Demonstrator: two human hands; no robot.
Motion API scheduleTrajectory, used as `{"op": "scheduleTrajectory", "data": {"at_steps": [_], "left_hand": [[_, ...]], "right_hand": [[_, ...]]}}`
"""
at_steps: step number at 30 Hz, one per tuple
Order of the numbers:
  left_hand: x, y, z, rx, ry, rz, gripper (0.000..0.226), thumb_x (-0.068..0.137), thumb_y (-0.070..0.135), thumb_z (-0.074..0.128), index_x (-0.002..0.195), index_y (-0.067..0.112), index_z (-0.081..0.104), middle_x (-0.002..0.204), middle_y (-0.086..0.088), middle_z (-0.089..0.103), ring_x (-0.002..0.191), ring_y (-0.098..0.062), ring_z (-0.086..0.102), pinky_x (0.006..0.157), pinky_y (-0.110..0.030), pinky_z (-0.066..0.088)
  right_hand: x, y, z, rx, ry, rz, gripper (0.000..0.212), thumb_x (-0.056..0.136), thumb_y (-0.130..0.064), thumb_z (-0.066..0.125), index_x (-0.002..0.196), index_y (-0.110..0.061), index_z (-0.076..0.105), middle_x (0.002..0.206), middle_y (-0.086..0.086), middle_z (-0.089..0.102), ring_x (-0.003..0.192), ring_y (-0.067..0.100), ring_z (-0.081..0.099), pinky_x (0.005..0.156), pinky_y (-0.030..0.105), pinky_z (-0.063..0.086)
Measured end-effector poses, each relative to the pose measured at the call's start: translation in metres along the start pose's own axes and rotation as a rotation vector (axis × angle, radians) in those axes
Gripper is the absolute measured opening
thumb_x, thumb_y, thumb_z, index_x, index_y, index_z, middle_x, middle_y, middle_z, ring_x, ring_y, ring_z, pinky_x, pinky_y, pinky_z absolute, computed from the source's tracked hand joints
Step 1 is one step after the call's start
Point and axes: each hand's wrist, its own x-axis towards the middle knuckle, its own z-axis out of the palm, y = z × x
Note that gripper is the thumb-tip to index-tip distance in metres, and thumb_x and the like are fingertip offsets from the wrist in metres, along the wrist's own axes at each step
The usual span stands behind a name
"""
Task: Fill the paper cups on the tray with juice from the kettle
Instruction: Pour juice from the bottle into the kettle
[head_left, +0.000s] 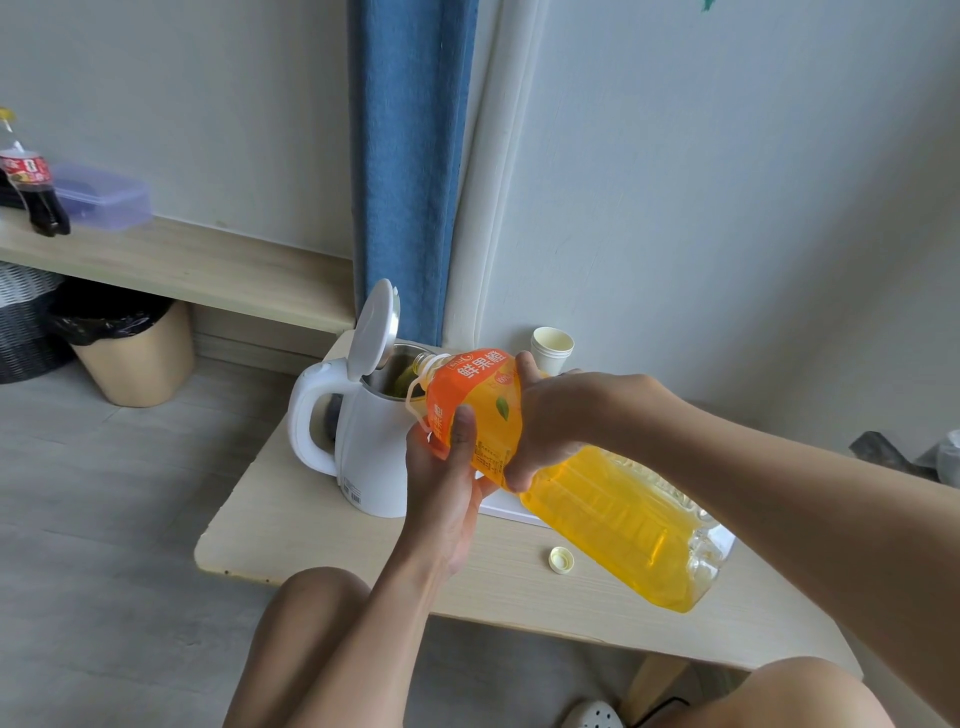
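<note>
Knee (311, 597) low; bottle (613, 509) half-hides tray (506, 508); cap (561, 559) nearby.

Cola bottle (26, 179) and purple lidded box (104, 196) stand on the wooden shelf (208, 270). A black-lined bin (140, 364) sits below it; blue curtain (410, 156) hangs nearby.

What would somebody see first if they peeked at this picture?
The big orange juice bottle in the middle, tipped sideways and gripped by the left hand and right hand, its neck over the open white kettle on the table. Stacked paper cups stand behind it by the wall, and a yellow cap lies on the table nearby.
</note>
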Motion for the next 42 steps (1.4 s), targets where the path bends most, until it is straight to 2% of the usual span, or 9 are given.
{"op": "scheduleTrajectory", "data": {"at_steps": [3,7,13,19,24,29,34,37,42], "left_hand": [[0.000,0.000,-0.001,0.013,-0.005,0.009,0.109,0.062,0.068,0.087,0.146,0.012,0.048,0.134,-0.016,0.068,0.121,-0.035,0.068,0.082,-0.049,0.061],[0.001,0.000,-0.002,0.049,0.024,0.018,0.109,0.063,0.068,0.087,0.146,0.010,0.047,0.136,-0.017,0.066,0.121,-0.036,0.068,0.083,-0.054,0.061],[-0.001,0.002,-0.003,0.104,0.076,0.048,0.085,0.076,0.055,0.080,0.146,0.023,0.046,0.137,-0.006,0.065,0.118,-0.026,0.070,0.092,-0.057,0.060],[-0.006,0.007,-0.003,0.263,0.062,0.163,0.079,0.079,0.046,0.070,0.149,0.026,0.040,0.135,0.006,0.063,0.116,-0.010,0.068,0.094,-0.041,0.061],[-0.007,0.003,-0.005,0.403,0.008,0.218,0.080,0.084,0.047,0.079,0.150,0.025,0.039,0.139,0.005,0.059,0.122,-0.007,0.063,0.081,-0.019,0.057],[-0.006,-0.004,-0.007,0.511,-0.032,0.255,0.108,0.066,0.063,0.087,0.153,0.030,0.032,0.147,0.003,0.054,0.131,-0.012,0.058,0.094,-0.029,0.058],[-0.009,-0.002,0.007,0.715,-0.060,0.359,0.110,0.061,0.042,0.092,0.147,0.037,0.023,0.143,0.009,0.047,0.129,-0.002,0.053,0.096,-0.015,0.051],[-0.010,-0.003,0.013,0.796,-0.067,0.386,0.108,0.064,0.035,0.097,0.143,0.041,0.024,0.135,0.021,0.048,0.122,0.010,0.052,0.090,-0.006,0.047],[-0.013,-0.003,0.008,0.914,-0.127,0.404,0.103,0.069,0.017,0.096,0.142,0.040,0.026,0.131,0.029,0.046,0.117,0.016,0.051,0.087,-0.006,0.049]], "right_hand": [[0.004,0.001,0.003,0.020,0.026,0.006,0.137,0.066,-0.060,0.077,0.149,-0.017,-0.023,0.105,0.011,0.051,0.104,0.030,0.057,0.093,0.045,0.051],[0.009,0.004,0.010,0.075,0.046,-0.009,0.137,0.068,-0.060,0.076,0.149,-0.018,-0.026,0.120,0.011,0.053,0.114,0.032,0.054,0.095,0.044,0.049],[0.015,0.008,0.032,0.252,0.128,0.002,0.141,0.059,-0.062,0.079,0.149,-0.026,-0.024,0.131,0.020,0.047,0.118,0.037,0.050,0.093,0.048,0.051],[0.010,0.014,0.063,0.535,0.251,-0.041,0.139,0.060,-0.055,0.083,0.147,-0.036,-0.024,0.138,0.024,0.036,0.120,0.040,0.050,0.095,0.048,0.049],[0.017,0.015,0.103,0.769,0.379,-0.090,0.140,0.051,-0.062,0.081,0.141,-0.047,-0.025,0.130,0.015,0.045,0.108,0.032,0.058,0.086,0.046,0.055],[0.018,0.019,0.123,0.920,0.485,-0.145,0.140,0.058,-0.053,0.086,0.147,-0.040,-0.022,0.128,0.013,0.046,0.111,0.030,0.056,0.086,0.039,0.052],[0.026,0.009,0.142,1.138,0.610,-0.200,0.139,0.053,-0.051,0.087,0.149,-0.040,-0.013,0.132,0.007,0.049,0.121,0.024,0.050,0.097,0.044,0.049],[0.030,0.001,0.154,1.265,0.658,-0.204,0.139,0.052,-0.049,0.087,0.151,-0.033,-0.008,0.133,0.005,0.047,0.125,0.021,0.045,0.100,0.048,0.047],[0.035,-0.003,0.172,1.359,0.682,-0.261,0.141,0.051,-0.044,0.091,0.151,-0.031,-0.008,0.141,-0.001,0.037,0.130,0.021,0.041,0.103,0.048,0.045]]}}
